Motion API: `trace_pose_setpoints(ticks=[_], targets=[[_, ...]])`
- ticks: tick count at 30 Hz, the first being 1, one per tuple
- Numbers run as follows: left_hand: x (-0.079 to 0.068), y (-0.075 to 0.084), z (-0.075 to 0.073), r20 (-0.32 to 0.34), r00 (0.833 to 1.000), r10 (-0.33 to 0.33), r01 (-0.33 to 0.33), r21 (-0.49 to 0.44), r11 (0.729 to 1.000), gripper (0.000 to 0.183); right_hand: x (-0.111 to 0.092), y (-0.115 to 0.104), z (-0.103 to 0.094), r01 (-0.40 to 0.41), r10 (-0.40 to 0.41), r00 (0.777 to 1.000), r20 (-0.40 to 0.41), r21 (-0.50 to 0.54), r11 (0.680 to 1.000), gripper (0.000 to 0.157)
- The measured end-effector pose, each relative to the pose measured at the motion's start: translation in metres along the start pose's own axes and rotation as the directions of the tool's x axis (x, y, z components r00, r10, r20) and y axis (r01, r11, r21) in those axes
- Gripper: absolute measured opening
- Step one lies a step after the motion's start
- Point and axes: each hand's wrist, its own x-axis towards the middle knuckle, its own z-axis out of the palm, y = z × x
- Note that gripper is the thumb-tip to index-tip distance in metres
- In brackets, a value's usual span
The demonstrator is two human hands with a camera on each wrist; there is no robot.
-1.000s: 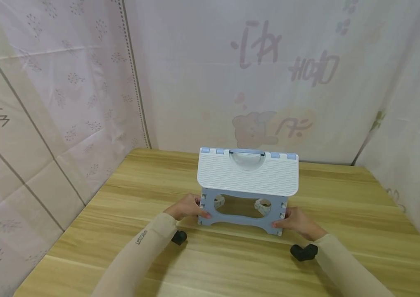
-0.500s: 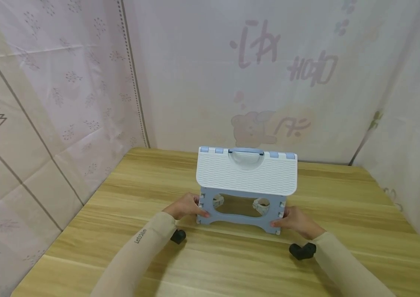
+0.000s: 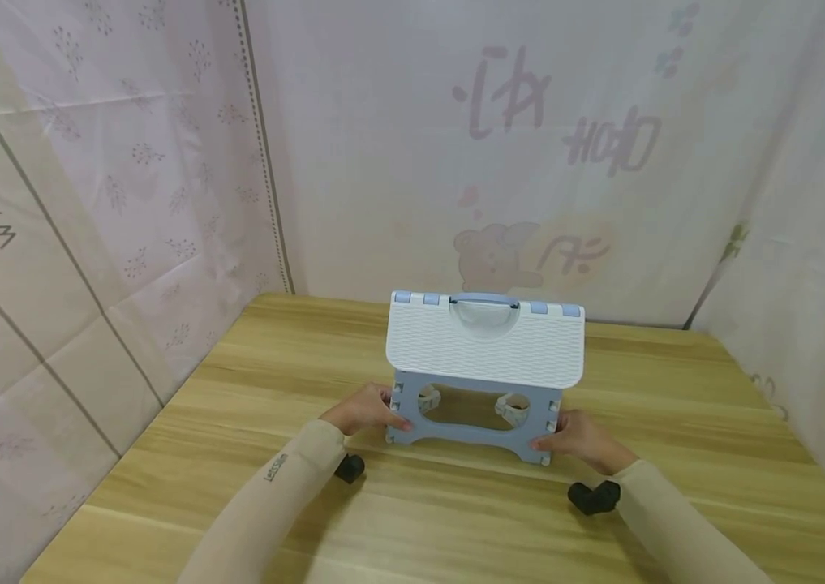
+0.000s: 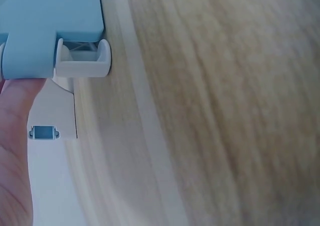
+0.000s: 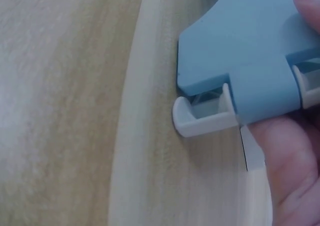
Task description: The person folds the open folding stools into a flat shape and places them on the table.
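A folding step stool (image 3: 485, 349) stands on the table, its white textured top panel above a pale blue leg panel (image 3: 474, 430) with an oval cut-out. A blue carry handle (image 3: 485, 298) runs along the top's far edge. My left hand (image 3: 368, 410) grips the left side of the legs, thumb laid on the blue front. On the opposite side my right hand (image 3: 587, 440) holds the legs the same way. Both wrist views show a blue leg corner (image 4: 50, 16) with a white hinge piece (image 5: 207, 118) close over the wood. The fingers behind the legs are mostly hidden.
The wood-grain table (image 3: 441, 527) extends around the stool on every side. Patterned cloth (image 3: 383, 146) hangs behind it and along the left and right. Black wrist pieces (image 3: 595, 496) sit below both hands, close to the tabletop.
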Motion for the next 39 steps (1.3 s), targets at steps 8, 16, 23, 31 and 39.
trace_pose_setpoints(ticks=[8, 16, 23, 31, 39], targets=[[0.0011, 0.0003, -0.0009, 0.008, 1.0, -0.009, 0.009, -0.002, 1.0, 0.03, 0.0009, -0.0003, -0.0009, -0.008, 0.008, 1.0, 0.015, 0.013, 1.0, 0.053], [-0.0003, 0.0006, -0.0002, 0.005, 1.0, -0.013, 0.013, 0.011, 1.0, 0.03, 0.0006, -0.0014, -0.0008, -0.002, 0.002, 1.0, 0.022, 0.011, 1.0, 0.053], [-0.0004, -0.0002, -0.0006, 0.011, 1.0, -0.013, 0.013, 0.004, 1.0, 0.03, 0.0004, -0.0023, -0.0004, 0.002, -0.003, 1.0, 0.027, 0.019, 1.0, 0.05], [-0.0014, 0.0001, 0.0007, -0.004, 1.0, -0.008, 0.008, 0.019, 1.0, 0.029, 0.0019, -0.0007, -0.0006, -0.015, 0.015, 1.0, 0.02, 0.003, 1.0, 0.051], [-0.0038, 0.0014, 0.001, -0.007, 1.0, -0.001, 0.001, 0.007, 1.0, 0.021, 0.0017, -0.0002, 0.0, -0.008, 0.007, 1.0, 0.008, 0.012, 1.0, 0.05]])
